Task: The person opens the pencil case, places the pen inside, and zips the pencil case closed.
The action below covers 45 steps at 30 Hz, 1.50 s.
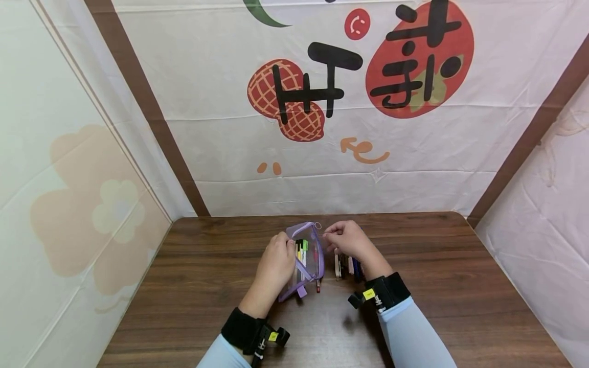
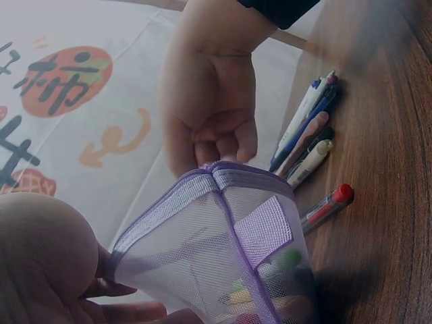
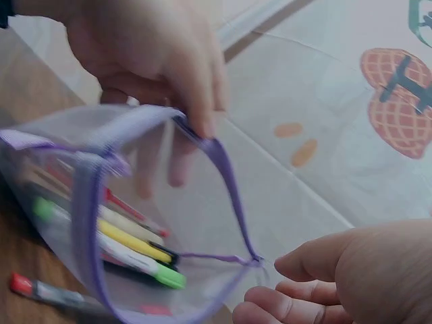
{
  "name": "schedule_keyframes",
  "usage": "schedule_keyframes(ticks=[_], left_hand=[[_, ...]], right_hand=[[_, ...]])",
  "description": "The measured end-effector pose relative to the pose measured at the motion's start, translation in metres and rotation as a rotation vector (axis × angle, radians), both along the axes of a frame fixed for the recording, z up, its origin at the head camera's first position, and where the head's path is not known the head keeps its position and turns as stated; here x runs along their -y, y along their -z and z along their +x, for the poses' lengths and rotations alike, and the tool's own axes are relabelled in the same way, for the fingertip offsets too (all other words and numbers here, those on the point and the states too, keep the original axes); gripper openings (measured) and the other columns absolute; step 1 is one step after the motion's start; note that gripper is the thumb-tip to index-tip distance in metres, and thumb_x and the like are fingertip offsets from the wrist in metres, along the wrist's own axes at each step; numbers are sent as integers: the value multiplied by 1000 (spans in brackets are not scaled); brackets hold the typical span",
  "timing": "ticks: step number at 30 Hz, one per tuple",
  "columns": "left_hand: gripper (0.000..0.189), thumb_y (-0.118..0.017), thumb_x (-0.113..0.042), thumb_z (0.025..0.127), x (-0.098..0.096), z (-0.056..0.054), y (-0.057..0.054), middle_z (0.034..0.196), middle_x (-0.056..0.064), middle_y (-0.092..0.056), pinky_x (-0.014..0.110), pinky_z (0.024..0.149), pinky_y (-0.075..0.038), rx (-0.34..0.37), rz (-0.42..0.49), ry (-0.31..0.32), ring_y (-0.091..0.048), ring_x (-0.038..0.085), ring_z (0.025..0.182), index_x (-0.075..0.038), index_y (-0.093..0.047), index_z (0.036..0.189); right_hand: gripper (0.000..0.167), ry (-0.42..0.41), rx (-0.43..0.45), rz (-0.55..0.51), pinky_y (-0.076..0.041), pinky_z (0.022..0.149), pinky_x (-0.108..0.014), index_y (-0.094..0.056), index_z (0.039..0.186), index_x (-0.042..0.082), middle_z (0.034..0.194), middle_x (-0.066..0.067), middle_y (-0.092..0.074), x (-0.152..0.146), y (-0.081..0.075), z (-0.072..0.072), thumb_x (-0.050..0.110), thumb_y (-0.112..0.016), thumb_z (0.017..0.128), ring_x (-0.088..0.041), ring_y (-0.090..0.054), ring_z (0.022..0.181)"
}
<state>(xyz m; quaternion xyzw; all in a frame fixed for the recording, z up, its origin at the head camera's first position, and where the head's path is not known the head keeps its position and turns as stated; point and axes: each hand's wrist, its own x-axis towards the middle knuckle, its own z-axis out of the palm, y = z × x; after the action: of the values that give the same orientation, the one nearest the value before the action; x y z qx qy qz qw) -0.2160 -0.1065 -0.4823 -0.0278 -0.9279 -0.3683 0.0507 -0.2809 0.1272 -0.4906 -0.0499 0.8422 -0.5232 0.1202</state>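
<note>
My left hand (image 1: 277, 260) holds a purple-trimmed mesh pencil case (image 1: 320, 258) by its edge, thumb and fingers pinching the fabric. The case's zipped mouth gapes wide in the right wrist view. Inside lie several pens, among them a green-capped marker (image 3: 169, 275) and a yellow pen (image 3: 131, 241). My right hand (image 1: 350, 239) is just right of the mouth, fingers loosely bent with nothing between them. Close to its fingertips hangs a small zipper ring (image 3: 262, 271). Beside the case, a red-capped pen (image 2: 331, 204) rests on the table, partly hidden by the mesh.
A row of several pens (image 2: 304, 128) lies on the wooden table (image 1: 193, 306), under and beside my right hand. Behind the table hangs a white printed curtain (image 1: 221, 153), with more fabric walls at left and right.
</note>
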Motion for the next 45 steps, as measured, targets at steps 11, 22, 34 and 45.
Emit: schedule_keyframes(ticks=[11,22,34,45], left_hand=[[26,-48,-20,121,1,2,0,98,11,-60,39,73,-54,11,0,-2,-59,22,82,-2,-65,111],[27,-48,-21,121,1,3,-1,99,10,-60,39,73,-55,12,0,-2,-60,23,83,-3,-65,111],[27,-48,-21,121,0,2,0,98,10,-60,38,72,-53,5,0,3,-59,22,82,-3,-64,110],[25,-49,-20,120,-1,1,1,99,11,-61,38,73,-55,-2,-3,6,-60,22,83,-2,-64,111]], right_hand=[[28,93,-41,122,-65,83,-41,-77,129,2,113,-18,-83,-36,-5,-8,24,-70,113,-36,-84,101],[32,148,-72,306,-63,84,-42,-75,132,0,124,-22,-79,-71,1,-13,25,-70,113,-31,-79,102],[36,140,-15,469,-62,103,-58,-74,131,-3,136,-27,-76,-83,9,-13,25,-75,109,-43,-75,119],[36,107,-1,550,-64,95,-56,-78,132,-1,134,-26,-78,-102,51,-46,21,-78,104,-40,-77,111]])
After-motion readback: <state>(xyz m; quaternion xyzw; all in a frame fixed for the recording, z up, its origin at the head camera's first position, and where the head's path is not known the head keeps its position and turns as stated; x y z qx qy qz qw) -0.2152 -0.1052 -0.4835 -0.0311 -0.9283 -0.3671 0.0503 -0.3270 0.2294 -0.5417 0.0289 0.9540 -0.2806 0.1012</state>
